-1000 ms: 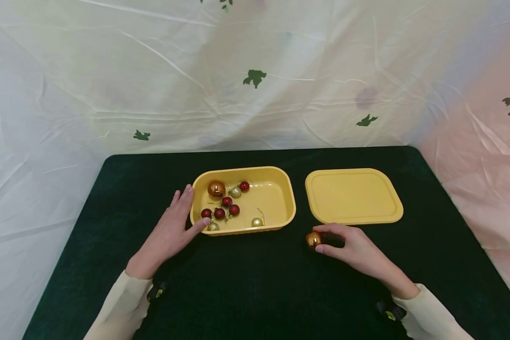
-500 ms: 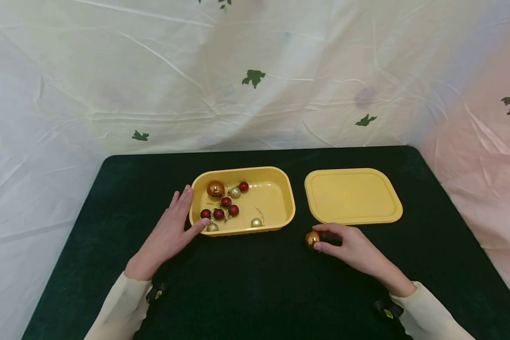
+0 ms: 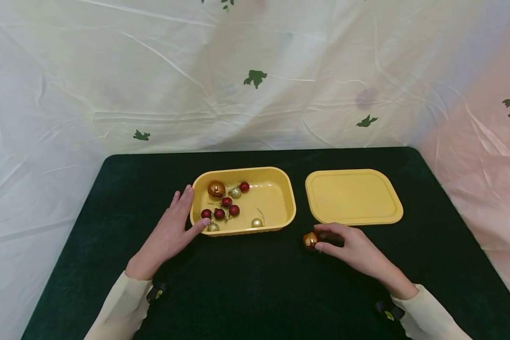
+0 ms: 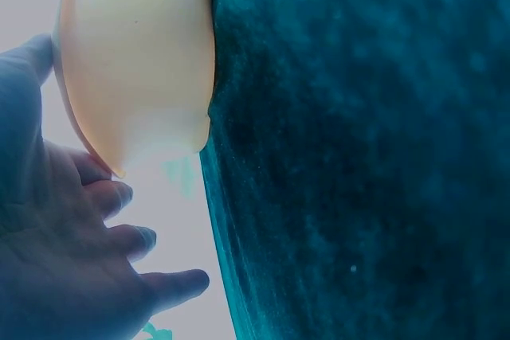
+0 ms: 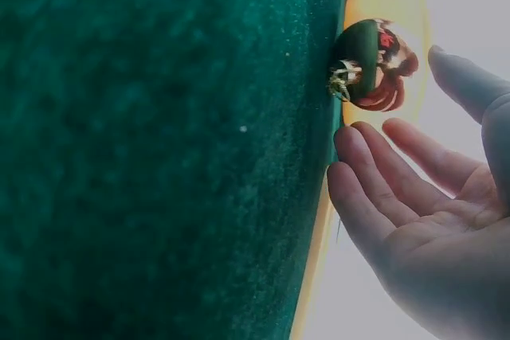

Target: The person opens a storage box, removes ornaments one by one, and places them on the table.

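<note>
A shiny copper-gold Christmas bauble (image 3: 310,240) lies on the dark green cloth, left of my right hand (image 3: 357,248). In the right wrist view the bauble (image 5: 374,65) shows its metal cap, and the thumb and fingers of the right hand (image 5: 430,205) stand apart from it. My left hand (image 3: 170,231) rests with straight fingers along the left end of a yellow box (image 3: 276,200), its thumb over the front corner. The left wrist view shows the left hand (image 4: 72,220) at the box's outer wall (image 4: 135,53). Inside are a larger copper bauble (image 3: 216,189) and several small red and gold ones.
A yellow lid (image 3: 354,196) lies flat on the table, right of the box and behind the right hand. The green-covered table (image 3: 255,293) ends at a pale fabric backdrop (image 3: 306,94) with dark green shapes on it.
The copper-gold bauble has shifted slightly left, out from between the right thumb and fingers. My left hand and the box stay where they were.
</note>
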{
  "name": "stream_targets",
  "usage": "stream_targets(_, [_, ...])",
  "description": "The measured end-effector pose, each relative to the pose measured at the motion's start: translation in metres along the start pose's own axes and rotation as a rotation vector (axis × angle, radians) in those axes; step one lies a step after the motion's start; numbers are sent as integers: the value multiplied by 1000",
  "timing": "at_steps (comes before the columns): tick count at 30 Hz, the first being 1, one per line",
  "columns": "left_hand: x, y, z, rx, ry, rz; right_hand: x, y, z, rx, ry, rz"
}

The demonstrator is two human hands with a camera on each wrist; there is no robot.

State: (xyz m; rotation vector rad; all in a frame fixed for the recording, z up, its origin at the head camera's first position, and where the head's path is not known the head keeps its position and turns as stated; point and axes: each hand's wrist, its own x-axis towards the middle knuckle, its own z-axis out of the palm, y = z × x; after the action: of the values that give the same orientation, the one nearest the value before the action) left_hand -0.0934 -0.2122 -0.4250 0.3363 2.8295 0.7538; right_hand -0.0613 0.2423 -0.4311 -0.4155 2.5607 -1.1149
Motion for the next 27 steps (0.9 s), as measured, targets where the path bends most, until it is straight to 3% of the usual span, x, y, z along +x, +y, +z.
stream_targets(19, [0,0,0,-9,-1,6,-7,-29,-16,-86,182,-84])
stream_targets(27, [-1,0,1,-10,2,0,-4,-42,-18,-84,220,-136])
